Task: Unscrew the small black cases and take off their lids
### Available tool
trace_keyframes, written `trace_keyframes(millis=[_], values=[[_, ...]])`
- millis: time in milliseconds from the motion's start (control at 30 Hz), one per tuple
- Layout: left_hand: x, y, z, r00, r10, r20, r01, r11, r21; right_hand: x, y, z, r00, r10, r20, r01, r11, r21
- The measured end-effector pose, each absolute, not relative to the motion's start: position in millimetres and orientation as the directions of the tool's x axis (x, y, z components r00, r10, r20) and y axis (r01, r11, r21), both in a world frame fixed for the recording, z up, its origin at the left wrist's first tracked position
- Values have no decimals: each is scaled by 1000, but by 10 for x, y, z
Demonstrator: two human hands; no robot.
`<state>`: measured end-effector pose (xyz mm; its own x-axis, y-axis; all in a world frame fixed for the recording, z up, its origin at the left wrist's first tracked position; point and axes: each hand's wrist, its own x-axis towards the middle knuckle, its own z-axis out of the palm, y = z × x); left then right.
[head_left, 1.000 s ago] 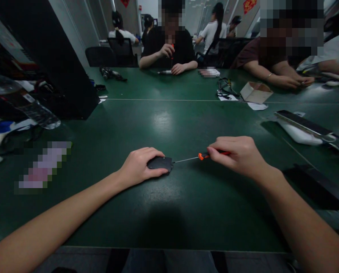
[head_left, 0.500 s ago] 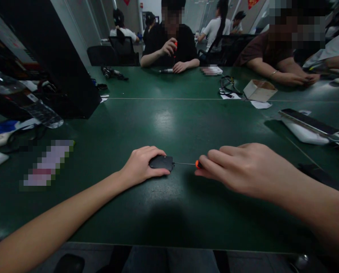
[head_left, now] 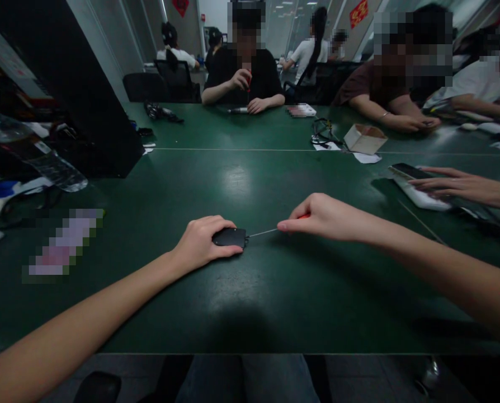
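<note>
My left hand [head_left: 202,243] lies curled over a small flat black device [head_left: 230,237] on the green table [head_left: 250,184], pressing it down. My right hand [head_left: 323,218] is closed around a thin screwdriver [head_left: 263,232] with an orange handle, mostly hidden under my fingers. The metal shaft runs left from my fingertips to the right edge of the black device. Both hands rest near the table's middle, close to my side.
A clear plastic bottle [head_left: 32,151] lies at the left beside a black monitor [head_left: 74,84]. A small cardboard box [head_left: 364,138] and cables [head_left: 325,131] sit far right. Another person's hand [head_left: 455,184] rests on a white keyboard [head_left: 421,196] at right. Several people sit across the table.
My right hand slid along the screwdriver toward the device and now hides nearly all the orange handle. Another person's hand came onto the keyboard at right. The left hand stays put.
</note>
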<state>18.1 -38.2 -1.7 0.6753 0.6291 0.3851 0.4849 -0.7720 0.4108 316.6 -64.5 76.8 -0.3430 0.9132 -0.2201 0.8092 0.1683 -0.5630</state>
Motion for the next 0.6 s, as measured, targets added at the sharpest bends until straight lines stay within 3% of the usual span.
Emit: trace_keyframes(millis=[100, 200, 267, 333, 400, 433, 500, 600], values=[[181, -385, -32, 670, 625, 401, 482, -777, 405, 3265, -662, 522, -315, 876, -364, 756, 0, -654], [189, -390, -46, 654, 634, 413, 493, -771, 403, 3281, -800, 413, -328, 916, -230, 741, 99, -664], [193, -392, -54, 646, 638, 419, 497, -768, 404, 3254, -923, 467, -425, 905, 30, 772, 379, -511], [192, -390, -61, 649, 630, 426, 486, -774, 405, 3198, -1028, 593, -589, 765, 261, 753, 637, -167], [189, -386, -65, 652, 620, 436, 475, -782, 402, 3126, -1079, 715, -730, 593, 338, 666, 728, 162], [187, -385, -66, 653, 617, 439, 473, -785, 400, 3092, -1079, 749, -772, 535, 343, 625, 737, 256], [184, -383, -65, 654, 612, 444, 470, -789, 396, 3051, -1034, 734, -805, 477, 352, 581, 755, 304], [185, -385, -64, 655, 602, 457, 459, -797, 392, 3082, -924, 570, -770, 518, 373, 604, 779, 165]])
